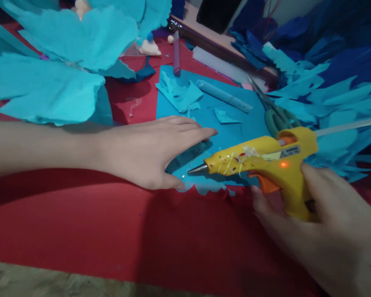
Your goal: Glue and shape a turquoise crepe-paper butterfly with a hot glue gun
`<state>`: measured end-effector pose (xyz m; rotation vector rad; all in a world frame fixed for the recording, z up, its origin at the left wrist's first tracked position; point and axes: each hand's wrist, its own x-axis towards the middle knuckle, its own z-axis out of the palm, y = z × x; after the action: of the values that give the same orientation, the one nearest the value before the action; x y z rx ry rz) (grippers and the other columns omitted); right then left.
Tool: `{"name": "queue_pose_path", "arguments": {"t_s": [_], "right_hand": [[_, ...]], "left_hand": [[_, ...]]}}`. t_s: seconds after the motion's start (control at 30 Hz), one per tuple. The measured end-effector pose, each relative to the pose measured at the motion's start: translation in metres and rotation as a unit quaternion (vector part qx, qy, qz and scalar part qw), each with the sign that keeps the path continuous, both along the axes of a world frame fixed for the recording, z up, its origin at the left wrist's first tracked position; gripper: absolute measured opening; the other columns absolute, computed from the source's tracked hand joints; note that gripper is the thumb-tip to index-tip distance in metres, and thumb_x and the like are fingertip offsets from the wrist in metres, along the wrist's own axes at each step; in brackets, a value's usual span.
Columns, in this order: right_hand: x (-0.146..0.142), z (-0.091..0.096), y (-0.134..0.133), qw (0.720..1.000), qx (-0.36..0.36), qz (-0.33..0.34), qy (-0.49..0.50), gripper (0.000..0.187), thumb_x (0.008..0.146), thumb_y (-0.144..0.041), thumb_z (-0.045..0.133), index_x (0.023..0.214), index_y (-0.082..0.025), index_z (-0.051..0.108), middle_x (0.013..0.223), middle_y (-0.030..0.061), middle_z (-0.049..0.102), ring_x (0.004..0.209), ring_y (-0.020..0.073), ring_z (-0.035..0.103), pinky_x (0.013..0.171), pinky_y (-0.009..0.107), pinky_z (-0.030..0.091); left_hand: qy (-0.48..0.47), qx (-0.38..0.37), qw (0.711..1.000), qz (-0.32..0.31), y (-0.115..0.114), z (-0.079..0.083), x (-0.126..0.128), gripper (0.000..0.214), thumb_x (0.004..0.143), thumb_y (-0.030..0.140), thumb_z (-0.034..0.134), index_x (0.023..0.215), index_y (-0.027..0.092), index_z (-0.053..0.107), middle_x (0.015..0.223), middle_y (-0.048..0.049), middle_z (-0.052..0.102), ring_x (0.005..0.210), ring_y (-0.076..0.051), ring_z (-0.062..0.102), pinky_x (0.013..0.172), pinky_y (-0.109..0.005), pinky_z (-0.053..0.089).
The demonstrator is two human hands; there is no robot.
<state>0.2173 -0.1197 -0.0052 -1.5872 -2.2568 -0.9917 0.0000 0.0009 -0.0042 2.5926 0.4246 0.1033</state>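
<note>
My right hand grips a yellow hot glue gun with an orange trigger and a lit orange light. Its metal nozzle points left, close above a light-blue crepe paper piece with a jagged lower edge. A small shiny dot, which looks like glue, shows beside the tip. My left hand lies palm down on that paper, thumb and fingers apart. Part of the paper is hidden under the hand. Beneath lies a blue sheet, bearing crumpled light-blue scraps and a rolled blue paper tube.
Large turquoise crepe paper petals spread at the left. Green-handled scissors lie behind the glue gun, beside fringed turquoise paper strips. A purple stick touches the blue sheet's far edge. Red covering spans the work surface.
</note>
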Motion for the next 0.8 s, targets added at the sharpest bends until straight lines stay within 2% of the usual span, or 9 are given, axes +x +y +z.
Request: {"name": "queue_pose_path", "arguments": {"t_s": [0.27,0.43,0.57,0.8], "right_hand": [[0.0000,0.0012,-0.0014,1.000,0.004,0.013,-0.025,0.032,0.079,-0.033,0.053,0.097,-0.007,0.053,0.065,0.0103,0.062,0.052,0.0173,0.058,0.039,0.024,0.037],[-0.0004,0.0029,-0.0028,1.000,-0.004,0.012,-0.023,0.035,0.081,-0.033,0.050,0.107,-0.010,0.051,0.065,0.0078,0.062,0.051,0.0171,0.059,0.036,0.024,0.035],[0.0021,0.0020,-0.0036,0.999,-0.018,0.023,-0.025,0.043,0.080,-0.033,0.051,0.115,-0.009,0.047,0.071,0.0105,0.064,0.056,0.0188,0.061,0.039,0.024,0.039],[0.0050,0.0006,-0.0048,0.999,-0.021,0.023,-0.022,0.036,0.081,-0.032,0.051,0.104,-0.005,0.053,0.068,0.0102,0.062,0.057,0.0170,0.059,0.041,0.025,0.035]], "left_hand": [[-0.006,0.010,1.000,-0.008,-0.0001,-0.0004,0.0007,0.078,0.073,0.037,0.062,0.135,0.005,0.027,0.141,-0.0155,0.034,0.131,-0.026,0.027,0.107,-0.033,0.024],[-0.002,0.015,1.000,-0.004,0.0001,0.0002,0.0017,0.077,0.072,0.040,0.062,0.134,0.009,0.029,0.141,-0.0127,0.035,0.131,-0.025,0.029,0.107,-0.032,0.024],[-0.007,0.006,1.000,-0.001,-0.0001,0.0001,0.0012,0.076,0.071,0.038,0.063,0.134,0.011,0.031,0.141,-0.0121,0.035,0.131,-0.026,0.028,0.107,-0.033,0.024],[-0.007,0.006,1.000,-0.005,0.0003,-0.0007,0.0010,0.078,0.072,0.038,0.062,0.135,0.007,0.028,0.140,-0.0137,0.036,0.131,-0.024,0.028,0.108,-0.031,0.022]]}}
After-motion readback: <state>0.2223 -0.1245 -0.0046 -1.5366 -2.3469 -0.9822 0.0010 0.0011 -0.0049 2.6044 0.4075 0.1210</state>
